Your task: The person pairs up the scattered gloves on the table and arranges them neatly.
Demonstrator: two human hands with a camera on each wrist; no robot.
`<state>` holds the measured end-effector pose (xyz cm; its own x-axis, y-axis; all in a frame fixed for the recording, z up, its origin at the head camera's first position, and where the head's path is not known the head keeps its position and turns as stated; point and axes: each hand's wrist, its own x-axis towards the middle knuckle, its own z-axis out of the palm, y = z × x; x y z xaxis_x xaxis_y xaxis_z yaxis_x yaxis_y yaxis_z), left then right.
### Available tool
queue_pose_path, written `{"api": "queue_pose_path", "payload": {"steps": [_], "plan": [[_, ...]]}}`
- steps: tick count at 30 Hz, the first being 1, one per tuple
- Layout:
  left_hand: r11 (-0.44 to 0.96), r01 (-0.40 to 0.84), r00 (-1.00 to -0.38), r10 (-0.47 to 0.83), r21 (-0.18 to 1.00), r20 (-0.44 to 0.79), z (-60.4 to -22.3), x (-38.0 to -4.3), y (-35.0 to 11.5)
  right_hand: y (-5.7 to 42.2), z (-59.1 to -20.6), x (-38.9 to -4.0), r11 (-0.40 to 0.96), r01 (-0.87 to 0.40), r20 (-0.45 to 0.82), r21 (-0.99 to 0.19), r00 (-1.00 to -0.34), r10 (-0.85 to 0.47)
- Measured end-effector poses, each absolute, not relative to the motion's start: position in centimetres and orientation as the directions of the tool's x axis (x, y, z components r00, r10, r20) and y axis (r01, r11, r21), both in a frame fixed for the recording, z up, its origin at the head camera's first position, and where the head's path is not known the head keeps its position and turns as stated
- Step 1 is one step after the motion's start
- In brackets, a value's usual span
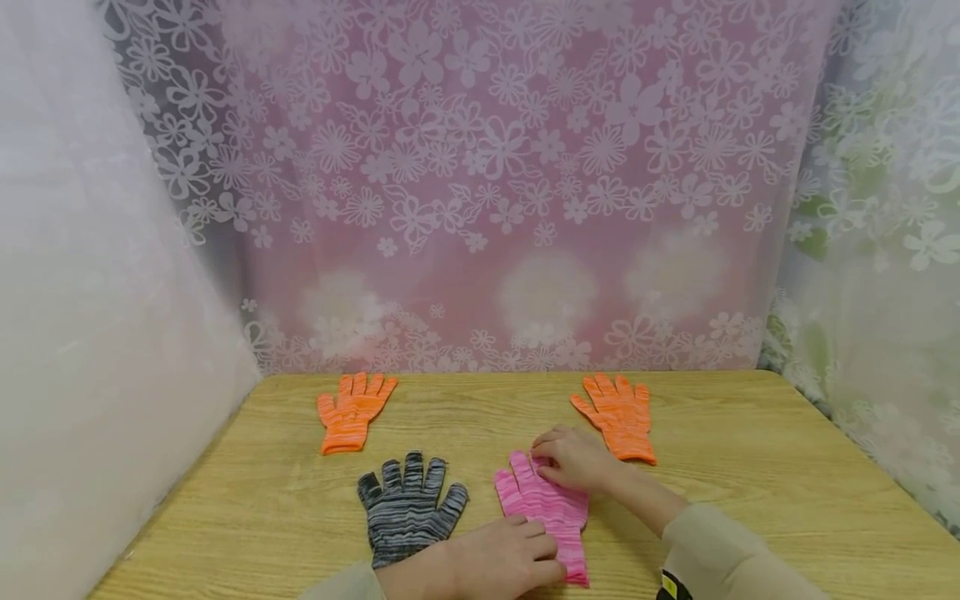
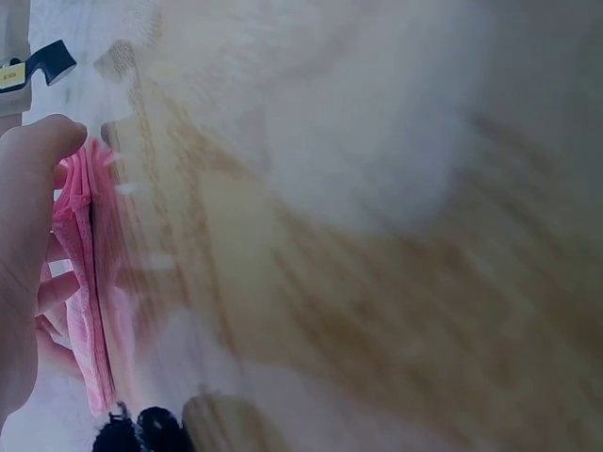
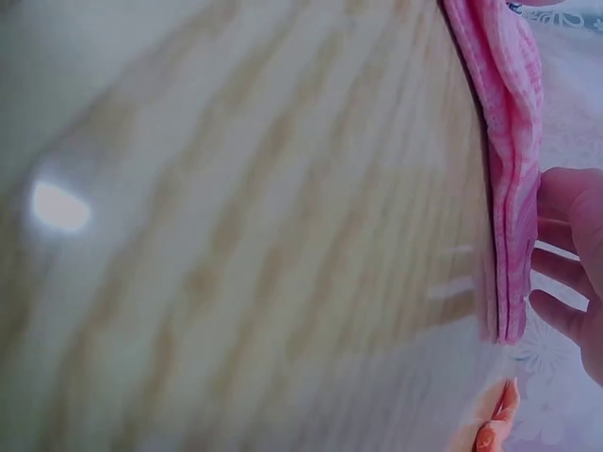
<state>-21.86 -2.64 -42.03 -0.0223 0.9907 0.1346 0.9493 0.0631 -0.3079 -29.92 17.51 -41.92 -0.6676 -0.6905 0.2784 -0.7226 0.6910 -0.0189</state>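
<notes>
A pink knit glove (image 1: 551,505) lies on the table with its fingers pointing away and its cuff towards me. Over the cuff end rests my left hand (image 1: 495,557), its fingers loosely bent against the fabric. My right hand (image 1: 574,458) touches the glove's finger end, thumb and fingers apart. Seen edge-on in the right wrist view, the pink glove (image 3: 513,179) looks like stacked layers, with the fingertips (image 3: 556,306) against its surface. The left wrist view shows my thumb (image 2: 58,137) at the glove's cuff. Left of it lies a black-and-grey striped glove (image 1: 408,510), partly behind my left forearm.
Two orange gloves lie farther back, one at the left (image 1: 356,417) and one at the right (image 1: 624,421). The wooden table (image 1: 247,500) ends at a pink floral curtain (image 1: 487,167). White sheeting (image 1: 112,250) hangs on the left, and a floral sheet (image 1: 885,250) on the right.
</notes>
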Motion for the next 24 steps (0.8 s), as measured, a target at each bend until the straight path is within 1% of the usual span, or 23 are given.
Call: {"api": "queue_pose_path", "payload": {"steps": [4,11,18,24], "plan": [[0.063,0.950,-0.019,0.989,-0.305,0.147,-42.14,-21.87,-2.63,17.49,-41.92,-30.03,0.681,-0.732,0.292,-0.024,-0.657,-0.695],[0.072,0.932,-0.022,0.989,-0.356,0.143,-42.14,-21.92,-2.54,17.32,-41.50,-30.17,0.679,-0.734,0.282,-0.009,-0.653,-0.703],[0.067,0.945,-0.033,0.993,-0.320,0.111,-42.09,-21.89,-2.59,17.34,-41.45,-30.13,0.681,-0.732,0.277,-0.026,-0.660,-0.699],[0.059,0.939,-0.029,0.995,-0.339,0.094,-41.89,-21.80,-2.70,17.37,-41.64,-30.15,0.671,-0.741,0.289,-0.024,-0.648,-0.705]]}}
